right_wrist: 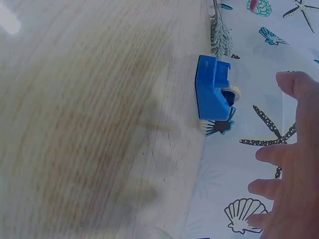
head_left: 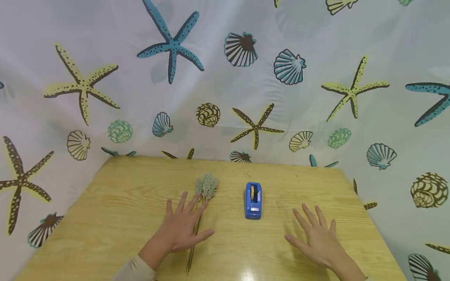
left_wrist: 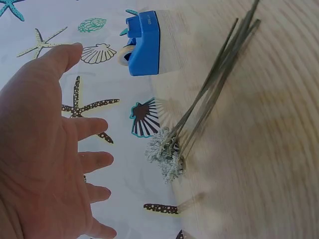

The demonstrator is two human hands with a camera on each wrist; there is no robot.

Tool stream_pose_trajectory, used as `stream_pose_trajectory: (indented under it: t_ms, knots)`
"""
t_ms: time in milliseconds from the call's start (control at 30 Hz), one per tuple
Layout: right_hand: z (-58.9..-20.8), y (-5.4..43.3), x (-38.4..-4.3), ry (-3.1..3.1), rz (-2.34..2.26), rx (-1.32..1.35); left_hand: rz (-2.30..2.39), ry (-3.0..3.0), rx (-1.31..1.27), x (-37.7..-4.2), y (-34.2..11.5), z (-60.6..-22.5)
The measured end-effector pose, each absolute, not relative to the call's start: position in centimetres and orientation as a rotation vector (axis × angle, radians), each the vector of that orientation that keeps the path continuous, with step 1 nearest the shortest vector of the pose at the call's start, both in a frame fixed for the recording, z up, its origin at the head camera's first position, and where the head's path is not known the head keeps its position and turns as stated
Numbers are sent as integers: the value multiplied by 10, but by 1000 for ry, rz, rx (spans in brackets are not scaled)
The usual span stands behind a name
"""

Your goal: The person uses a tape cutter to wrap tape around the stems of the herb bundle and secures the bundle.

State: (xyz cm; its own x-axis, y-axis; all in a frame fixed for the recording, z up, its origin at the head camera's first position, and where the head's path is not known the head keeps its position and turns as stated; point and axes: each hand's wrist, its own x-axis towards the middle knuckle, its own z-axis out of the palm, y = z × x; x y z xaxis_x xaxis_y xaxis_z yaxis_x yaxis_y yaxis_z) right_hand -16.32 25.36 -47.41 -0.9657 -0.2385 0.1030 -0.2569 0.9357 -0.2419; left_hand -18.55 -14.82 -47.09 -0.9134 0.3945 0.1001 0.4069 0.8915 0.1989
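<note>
A: Blue tape dispenser (head_left: 253, 208): why is it standing right of the pale sprigs (head_left: 209, 187), on the table (head_left: 126, 199)?

B: Presumably for shared reach: left grip (head_left: 181, 230) and right grip (head_left: 319, 241) are hovering either side, empty, fingers spread apart.

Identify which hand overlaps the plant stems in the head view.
The left hand partly hides the stems; the right hand is apart, right of the blue tape dispenser.

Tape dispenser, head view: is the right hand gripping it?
No, the tape dispenser sits apart from the right hand, with table showing between them.
</note>
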Motion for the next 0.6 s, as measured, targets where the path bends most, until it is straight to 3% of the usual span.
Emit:
stream_pose_trajectory:
  t_ms: [400, 600]
  knots:
    - [-484, 236, -175, -2827, 526, 464, -746, -2946, -959, -200, -121, -478]
    - [-492, 214, -194, -2877, 786, 434, -912, -3030, -966, -219, -89, -489]
